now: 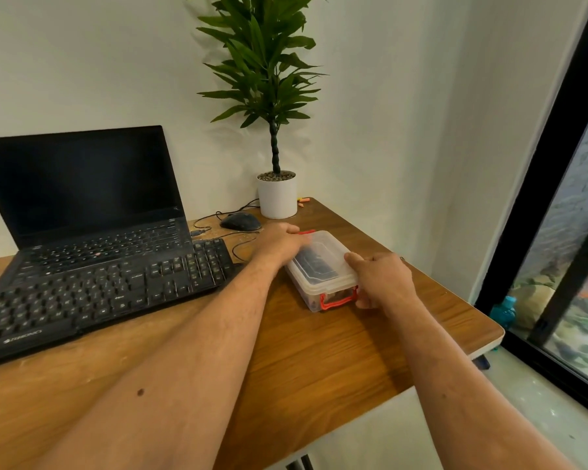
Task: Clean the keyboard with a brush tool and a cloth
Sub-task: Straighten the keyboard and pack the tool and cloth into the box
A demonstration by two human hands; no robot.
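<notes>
The keyboard lies untouched on the bench, in front of the laptop; its front edge carries a brand mark too blurred for me to read. Just right of it sits a clear lidded box with red latches. My left hand presses on the lid's far end; my right hand has its grip closed around the near corner. I'd steady the box and release both latches before lifting.
</notes>
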